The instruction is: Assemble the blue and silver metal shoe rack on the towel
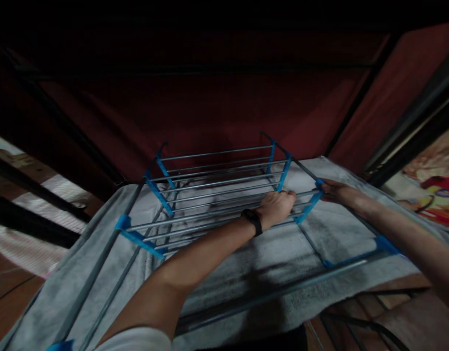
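Observation:
A shoe rack (209,183) of thin grey metal tubes with blue plastic joints lies on a grey cloth (224,273) in front of me. My left hand (277,208), with a black band on its wrist, is closed round the tubes of the nearest shelf, close to its right end. My right hand (333,191) grips the right side pole beside a blue plastic bracket (310,207); its fingertips are partly hidden behind the joint. The left blue bracket (142,239) of the same shelf sits on the left pole. Nearest me runs a thicker tube (275,292).
A dark red panel (217,107) with black frame bars stands behind the rack. Patterned fabric (434,192) lies at the right, and pale striped cloth (27,234) at the left. A dark metal frame (359,324) stands at the lower right over a tiled floor (12,287).

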The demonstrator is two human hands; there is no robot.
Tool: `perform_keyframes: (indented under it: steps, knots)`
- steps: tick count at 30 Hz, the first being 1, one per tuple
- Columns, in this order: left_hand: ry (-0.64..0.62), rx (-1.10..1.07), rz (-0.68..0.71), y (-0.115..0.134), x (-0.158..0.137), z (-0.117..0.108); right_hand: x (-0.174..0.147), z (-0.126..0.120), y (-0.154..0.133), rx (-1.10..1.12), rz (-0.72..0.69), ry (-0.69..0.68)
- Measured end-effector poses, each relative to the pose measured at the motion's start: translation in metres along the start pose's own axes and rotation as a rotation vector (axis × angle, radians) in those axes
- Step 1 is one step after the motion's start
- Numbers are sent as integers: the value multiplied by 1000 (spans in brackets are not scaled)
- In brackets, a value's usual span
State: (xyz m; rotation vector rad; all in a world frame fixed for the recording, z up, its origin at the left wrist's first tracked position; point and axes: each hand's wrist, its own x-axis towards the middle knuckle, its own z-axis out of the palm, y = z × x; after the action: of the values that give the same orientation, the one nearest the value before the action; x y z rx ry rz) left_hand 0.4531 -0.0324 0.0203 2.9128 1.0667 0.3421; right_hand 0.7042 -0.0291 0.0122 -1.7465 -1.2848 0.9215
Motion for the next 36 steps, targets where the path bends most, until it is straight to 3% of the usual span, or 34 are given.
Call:
perform_keyframes:
  steps: [3,9,12,16,18,20,23,25,30,34,36]
  knots:
    - [-16,-15,-31,-1,2,-3,-9,3,-11,133,60,-31]
    - [-89,-40,-69,-3,6,-9,-8,3,-11,139,7,-46]
    - [-41,-26,-46,0,3,-9,-9,3,-12,158,-12,-64]
    - [101,19,81,2,-8,-15,-11,3,-17,164,16,-81]
    - [113,30,160,-2,-20,-23,-10,2,-17,161,32,-85]
    - [65,23,250,-9,-37,-33,-10,0,-15,162,34,-103]
    - [-112,-21,406,-21,-71,-38,-10,-6,-12,198,27,-155]
    - [-236,-50,428,-26,-96,-26,-11,-11,-9,239,48,-180]
    - [-306,-86,140,-24,-141,48,-15,-14,26,453,134,-128]
    - [-311,-125,-56,-25,-128,104,-25,7,90,586,93,-15]
    - [-324,-137,-153,-26,-110,123,-31,23,124,583,55,-76]
